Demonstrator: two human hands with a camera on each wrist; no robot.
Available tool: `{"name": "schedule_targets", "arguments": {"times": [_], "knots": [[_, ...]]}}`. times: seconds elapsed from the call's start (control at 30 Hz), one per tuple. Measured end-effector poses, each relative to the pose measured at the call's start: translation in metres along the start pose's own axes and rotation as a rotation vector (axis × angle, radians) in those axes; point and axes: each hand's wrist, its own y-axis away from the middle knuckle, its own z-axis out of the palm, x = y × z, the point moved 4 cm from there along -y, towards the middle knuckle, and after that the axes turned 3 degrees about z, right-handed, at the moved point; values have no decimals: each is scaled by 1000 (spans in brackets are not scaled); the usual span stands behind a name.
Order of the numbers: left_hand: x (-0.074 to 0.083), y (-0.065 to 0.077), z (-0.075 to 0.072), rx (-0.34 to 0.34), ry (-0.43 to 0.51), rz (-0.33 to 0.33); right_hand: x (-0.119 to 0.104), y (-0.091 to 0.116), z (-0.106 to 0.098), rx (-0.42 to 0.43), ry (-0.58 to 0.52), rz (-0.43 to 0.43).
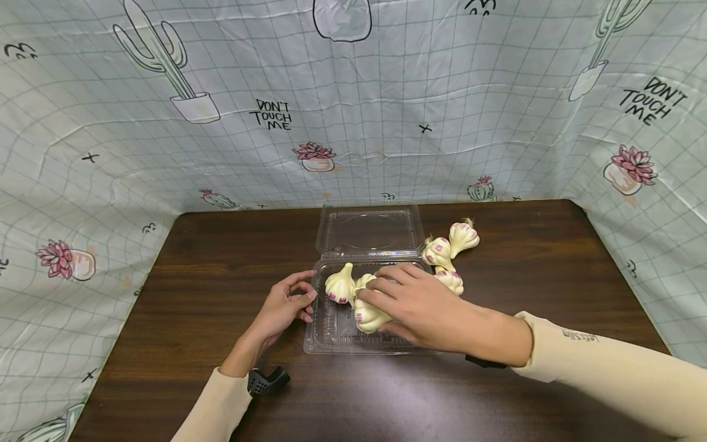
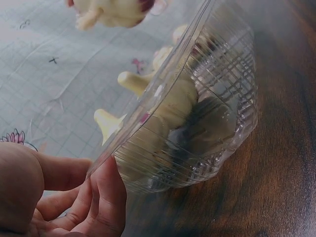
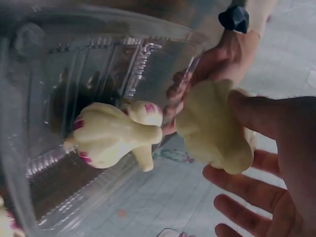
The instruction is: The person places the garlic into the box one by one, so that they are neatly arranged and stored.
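Observation:
A clear plastic clamshell box [image 1: 331, 344] lies with its lid [image 1: 369, 230] folded back. My left hand [image 1: 280, 310] pinches the box's left rim between thumb and fingers, plainly seen in the left wrist view. Over the tray, my right hand [image 1: 422, 307] grips a white garlic bulb [image 3: 210, 128] with purple marks, thumb on one side and fingers on the other. Inside the tray sit a garlic bulb [image 1: 339, 286] on the left and another bulb [image 1: 364, 282] beside it, partly hidden behind the right hand and the held bulb.
Outside the box to the right, three more garlic bulbs lie close together: one far back [image 1: 464, 237], a middle one [image 1: 437, 251], and a nearer one [image 1: 450, 281] partly behind the right hand. A patterned cloth [image 1: 364, 159] hangs behind the dark wooden table [image 1: 221, 270].

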Motion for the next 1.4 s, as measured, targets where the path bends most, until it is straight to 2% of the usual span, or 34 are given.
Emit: {"name": "schedule_targets", "arguments": {"times": [0.2, 0.4, 0.6, 0.97, 1.2, 1.4], "knots": [[-1, 0, 0, 2, 4, -3, -4, -17, 8, -32, 36, -84], [-1, -1, 0, 0, 8, -4, -6, -29, 15, -95, 11, -131], [-1, -1, 0, -5, 20, -3, -7, -39, 24, -176, 20, -160], [-2, -1, 0, -7, 27, -9, -2, -56, 34, -312, -42, -196], [-2, -1, 0, -4, 26, -4, -6, -62, 42, -397, 9, -241], [-1, -1, 0, -5, 25, 4, -10, -65, 49, -412, 65, -275]]}}
